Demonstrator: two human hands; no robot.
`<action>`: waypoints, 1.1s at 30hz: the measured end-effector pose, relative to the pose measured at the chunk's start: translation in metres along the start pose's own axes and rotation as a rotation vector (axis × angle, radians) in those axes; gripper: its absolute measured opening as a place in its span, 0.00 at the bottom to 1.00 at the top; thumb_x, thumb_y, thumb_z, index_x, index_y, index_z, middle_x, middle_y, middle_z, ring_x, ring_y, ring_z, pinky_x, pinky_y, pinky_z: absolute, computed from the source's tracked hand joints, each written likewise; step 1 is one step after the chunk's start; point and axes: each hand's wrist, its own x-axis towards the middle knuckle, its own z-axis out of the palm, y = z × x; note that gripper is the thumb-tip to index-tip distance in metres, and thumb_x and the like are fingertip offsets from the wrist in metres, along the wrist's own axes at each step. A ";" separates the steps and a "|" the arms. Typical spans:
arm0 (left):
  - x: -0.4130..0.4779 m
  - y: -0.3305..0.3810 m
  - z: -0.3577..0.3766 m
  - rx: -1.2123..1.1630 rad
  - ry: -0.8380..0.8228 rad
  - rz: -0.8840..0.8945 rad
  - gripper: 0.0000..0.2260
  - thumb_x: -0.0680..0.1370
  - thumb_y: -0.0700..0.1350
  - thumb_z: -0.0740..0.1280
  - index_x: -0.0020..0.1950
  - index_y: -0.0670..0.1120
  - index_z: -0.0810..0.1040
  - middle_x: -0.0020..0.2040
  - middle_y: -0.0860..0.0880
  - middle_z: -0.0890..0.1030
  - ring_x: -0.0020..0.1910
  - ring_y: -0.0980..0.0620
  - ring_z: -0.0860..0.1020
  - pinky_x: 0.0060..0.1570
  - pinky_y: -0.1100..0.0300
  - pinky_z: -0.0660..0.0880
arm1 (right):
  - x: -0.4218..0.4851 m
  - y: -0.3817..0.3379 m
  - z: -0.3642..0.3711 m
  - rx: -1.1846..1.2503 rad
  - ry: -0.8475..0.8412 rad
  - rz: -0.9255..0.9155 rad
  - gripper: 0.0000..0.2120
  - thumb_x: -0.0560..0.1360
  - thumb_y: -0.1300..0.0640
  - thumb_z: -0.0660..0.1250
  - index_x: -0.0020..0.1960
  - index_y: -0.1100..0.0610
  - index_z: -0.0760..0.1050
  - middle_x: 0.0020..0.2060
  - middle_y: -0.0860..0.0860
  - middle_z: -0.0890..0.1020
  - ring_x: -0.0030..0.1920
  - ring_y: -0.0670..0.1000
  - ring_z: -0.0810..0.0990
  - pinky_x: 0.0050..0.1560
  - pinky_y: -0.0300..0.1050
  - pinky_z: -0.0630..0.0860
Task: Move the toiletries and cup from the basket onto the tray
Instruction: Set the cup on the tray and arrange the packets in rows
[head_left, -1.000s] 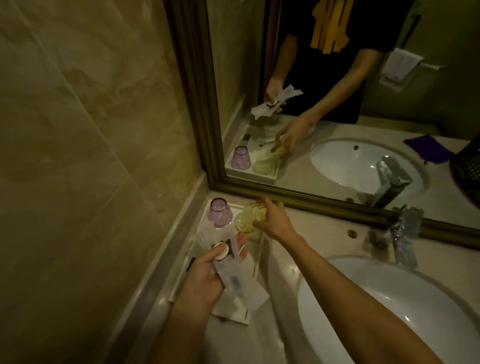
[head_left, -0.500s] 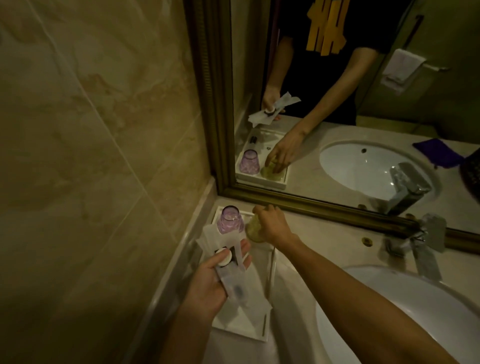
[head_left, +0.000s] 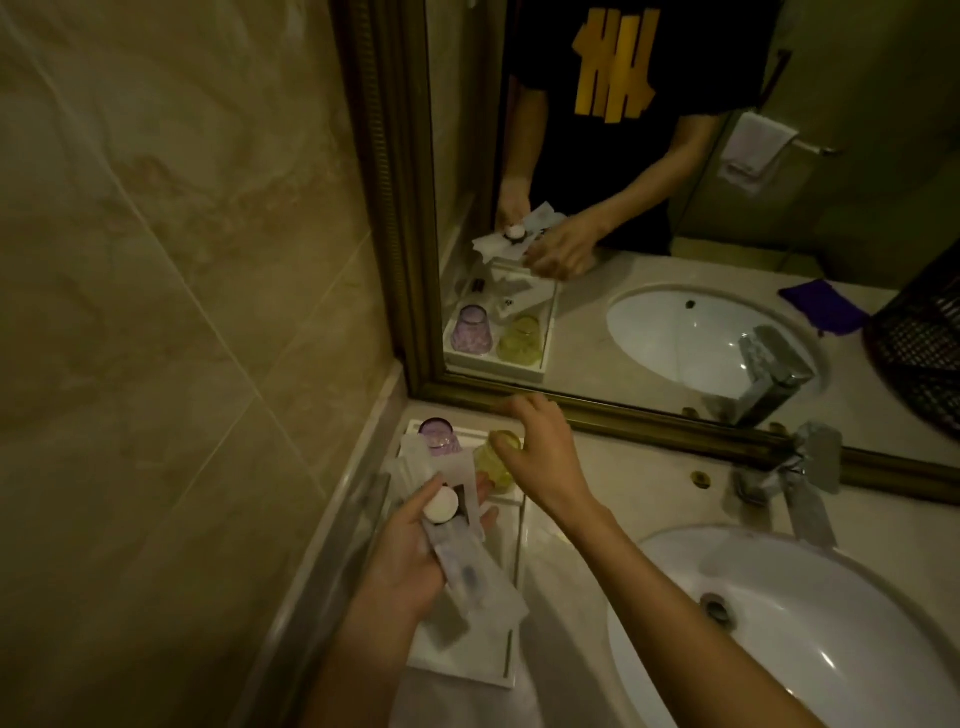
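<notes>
left hand (head_left: 410, 561): gripping wrapped toiletries (head_left: 467, 582) over tray (head_left: 511, 525) | right hand (head_left: 540, 457): fingers loosely spread, empty, just above yellow cup (head_left: 493, 462) | purple cup (head_left: 439, 439) beside it

head view, looking down, near counter (head_left: 597, 467)

Two cups (head_left: 470, 456) on tray (head_left: 506, 613), left of sink (head_left: 779, 623).

Dim marble walls (head_left: 156, 312), framed mirror (head_left: 675, 208)
</notes>
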 end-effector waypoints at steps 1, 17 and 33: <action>0.000 0.000 0.000 0.006 -0.012 0.017 0.19 0.81 0.46 0.61 0.69 0.39 0.73 0.57 0.37 0.83 0.55 0.39 0.82 0.53 0.43 0.79 | -0.012 -0.013 -0.011 0.028 0.000 -0.062 0.12 0.74 0.51 0.71 0.56 0.51 0.80 0.53 0.49 0.80 0.56 0.51 0.74 0.55 0.49 0.72; 0.014 0.014 -0.023 0.023 0.047 -0.032 0.19 0.81 0.46 0.60 0.68 0.38 0.74 0.61 0.35 0.80 0.58 0.38 0.81 0.57 0.40 0.77 | -0.092 -0.009 -0.031 0.104 -0.036 0.022 0.09 0.71 0.55 0.75 0.48 0.51 0.76 0.44 0.45 0.82 0.46 0.47 0.77 0.46 0.42 0.74; 0.020 0.023 -0.014 0.011 -0.046 -0.052 0.19 0.82 0.45 0.58 0.68 0.35 0.73 0.63 0.33 0.79 0.60 0.37 0.80 0.57 0.36 0.74 | -0.180 0.027 0.067 -0.334 -0.567 -0.146 0.06 0.73 0.55 0.70 0.48 0.56 0.79 0.48 0.53 0.83 0.46 0.54 0.81 0.54 0.52 0.79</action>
